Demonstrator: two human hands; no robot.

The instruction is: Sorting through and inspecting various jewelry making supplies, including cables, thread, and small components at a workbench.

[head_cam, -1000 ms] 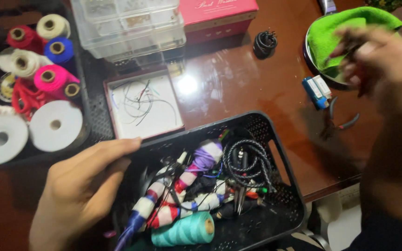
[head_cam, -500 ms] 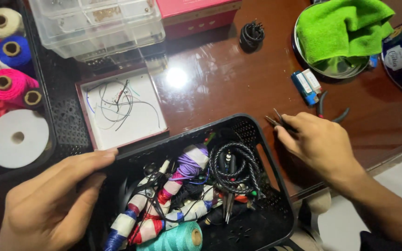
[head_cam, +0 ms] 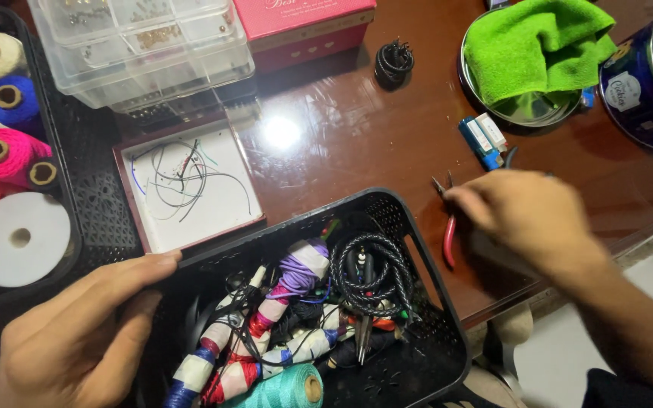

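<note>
My left hand grips the near left rim of a black plastic basket that holds wrapped cord bundles, a braided black cord coil, a teal thread spool and a purple bundle. My right hand is over the brown table just right of the basket, its fingers on red-handled pliers that lie on the wood with the jaws pointing away from me.
A shallow box with loose wires lies behind the basket. A black tray of thread spools is at left. Clear organiser boxes, a pink box, a green cloth in a metal bowl, a blue tin and a blue-white lighter stand beyond.
My right hand came down from near the green cloth to the table beside the basket and now rests on the pliers. The left hand stays on the basket rim.
</note>
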